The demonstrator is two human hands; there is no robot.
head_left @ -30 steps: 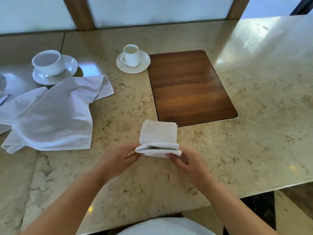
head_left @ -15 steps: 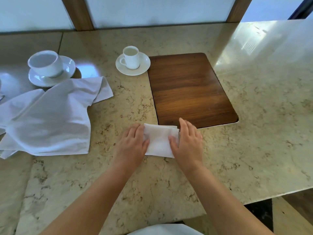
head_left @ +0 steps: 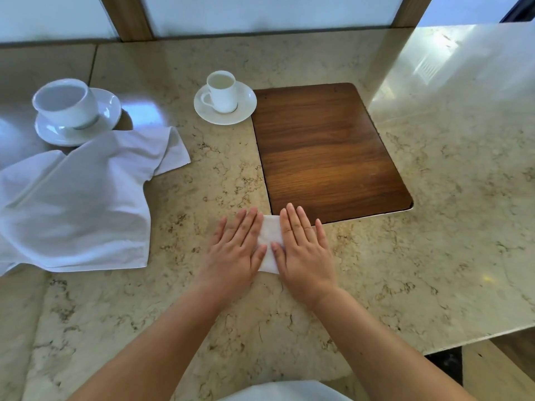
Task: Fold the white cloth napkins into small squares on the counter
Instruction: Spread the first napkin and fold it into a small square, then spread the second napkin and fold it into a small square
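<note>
A small folded white napkin (head_left: 269,241) lies flat on the beige marble counter (head_left: 434,227), just in front of the wooden board's near left corner. My left hand (head_left: 236,250) rests palm down on its left part, fingers straight and together. My right hand (head_left: 304,250) presses flat on its right part. Only a narrow strip of the napkin shows between the two hands. A heap of loose, unfolded white napkins (head_left: 78,204) lies to the left on the counter.
A dark wooden board (head_left: 327,151) is set into the counter behind my hands. A small white cup on a saucer (head_left: 224,102) stands at its far left corner. A larger cup and saucer (head_left: 72,111) stands at far left. The counter's edge runs along the lower right.
The napkin's near half was folded over onto the far half and laid down. Both hands then slid on top of it and flattened, covering most of it.
</note>
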